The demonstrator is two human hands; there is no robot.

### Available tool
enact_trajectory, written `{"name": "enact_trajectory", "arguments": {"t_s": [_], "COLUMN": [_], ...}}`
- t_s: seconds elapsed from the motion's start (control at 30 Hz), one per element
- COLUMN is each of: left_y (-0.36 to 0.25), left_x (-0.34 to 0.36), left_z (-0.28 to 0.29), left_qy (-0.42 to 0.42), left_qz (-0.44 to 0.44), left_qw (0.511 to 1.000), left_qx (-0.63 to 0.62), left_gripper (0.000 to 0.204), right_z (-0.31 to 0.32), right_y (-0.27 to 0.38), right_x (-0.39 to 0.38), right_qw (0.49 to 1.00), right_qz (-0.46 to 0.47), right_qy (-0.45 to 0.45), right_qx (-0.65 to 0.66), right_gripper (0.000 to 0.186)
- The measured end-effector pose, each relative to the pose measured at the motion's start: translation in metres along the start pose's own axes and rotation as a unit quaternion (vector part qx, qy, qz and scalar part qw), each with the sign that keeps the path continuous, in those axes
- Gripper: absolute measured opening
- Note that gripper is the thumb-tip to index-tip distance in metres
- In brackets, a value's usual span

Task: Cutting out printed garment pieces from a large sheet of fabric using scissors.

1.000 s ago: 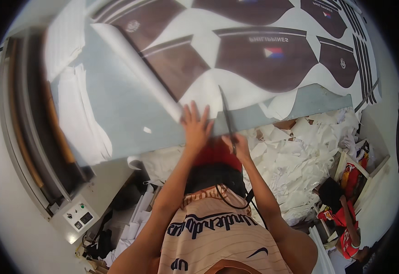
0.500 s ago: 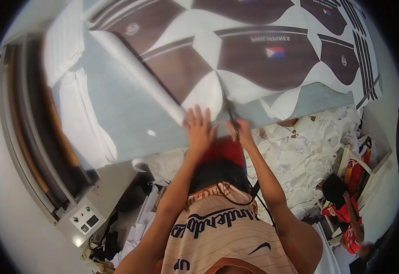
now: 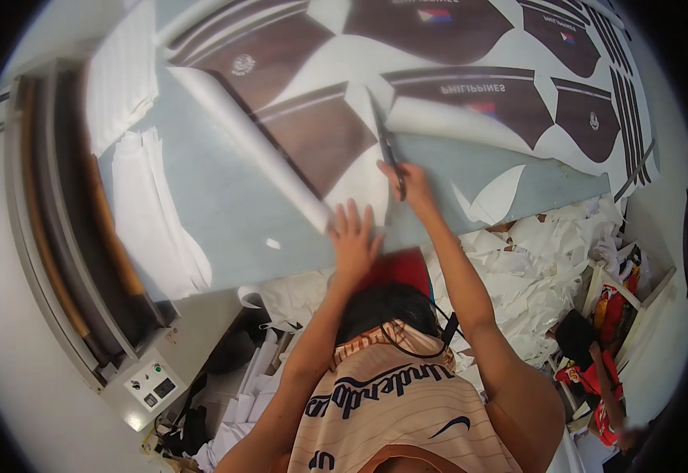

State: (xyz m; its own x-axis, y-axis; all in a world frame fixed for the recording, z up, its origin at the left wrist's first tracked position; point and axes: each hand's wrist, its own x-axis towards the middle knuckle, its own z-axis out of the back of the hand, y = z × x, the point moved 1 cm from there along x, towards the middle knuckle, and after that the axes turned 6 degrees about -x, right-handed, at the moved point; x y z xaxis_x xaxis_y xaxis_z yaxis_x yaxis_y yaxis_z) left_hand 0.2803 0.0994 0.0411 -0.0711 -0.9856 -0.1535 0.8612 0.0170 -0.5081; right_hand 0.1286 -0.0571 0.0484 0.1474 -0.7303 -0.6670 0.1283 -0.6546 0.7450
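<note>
A wide sheet of white paper printed with dark brown garment-panel shapes (image 3: 320, 130) covers much of the grey-blue table (image 3: 241, 251). My right hand (image 3: 412, 186) is closed round the handles of a pair of scissors (image 3: 390, 150), whose blades point away from me into the white gap between two panels. To the right of the blades, the cut edge of the sheet curls back over itself (image 3: 446, 120). With fingers spread, my left hand (image 3: 354, 236) presses the sheet's near corner to the table. The sheet's left edge is rolled up (image 3: 253, 150) beside it.
White strips (image 3: 151, 217) lie at the table's left, and a curved scrap (image 3: 498, 195) lies at the right. White offcuts (image 3: 509, 276) heap below the near edge. A machine with rollers (image 3: 84, 205) stands left. Another person in red (image 3: 608, 378) is at the lower right.
My right hand and the scissors have moved forward, away from me, along the white gap. The sheet right of the blades has parted and folded back. My left hand still rests on the near corner.
</note>
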Motion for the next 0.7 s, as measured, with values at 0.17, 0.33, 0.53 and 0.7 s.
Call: {"name": "enact_trajectory", "arguments": {"t_s": [0.17,0.33,0.53,0.7], "left_y": [-0.005,0.004,0.008,0.046], "left_x": [0.006,0.019,0.064,0.091], "left_z": [0.009,0.017,0.023,0.031], "left_qy": [0.006,-0.106,-0.28,-0.264], "left_qz": [0.015,0.077,0.363,0.589], "left_qw": [0.999,0.976,0.887,0.761], "left_qx": [-0.032,-0.176,-0.048,-0.061], "left_gripper": [0.072,0.056,0.083,0.098], "right_z": [0.004,0.057,0.172,0.24], "right_y": [0.024,0.029,0.156,0.287], "right_x": [0.019,-0.053,-0.077,0.102], "right_qw": [0.998,0.986,0.952,0.895], "right_qz": [0.04,0.037,0.026,0.111], "right_qy": [-0.012,0.083,0.18,0.171], "right_qx": [-0.044,-0.143,-0.246,-0.397], "right_gripper": [0.049,0.046,0.019,0.013]}}
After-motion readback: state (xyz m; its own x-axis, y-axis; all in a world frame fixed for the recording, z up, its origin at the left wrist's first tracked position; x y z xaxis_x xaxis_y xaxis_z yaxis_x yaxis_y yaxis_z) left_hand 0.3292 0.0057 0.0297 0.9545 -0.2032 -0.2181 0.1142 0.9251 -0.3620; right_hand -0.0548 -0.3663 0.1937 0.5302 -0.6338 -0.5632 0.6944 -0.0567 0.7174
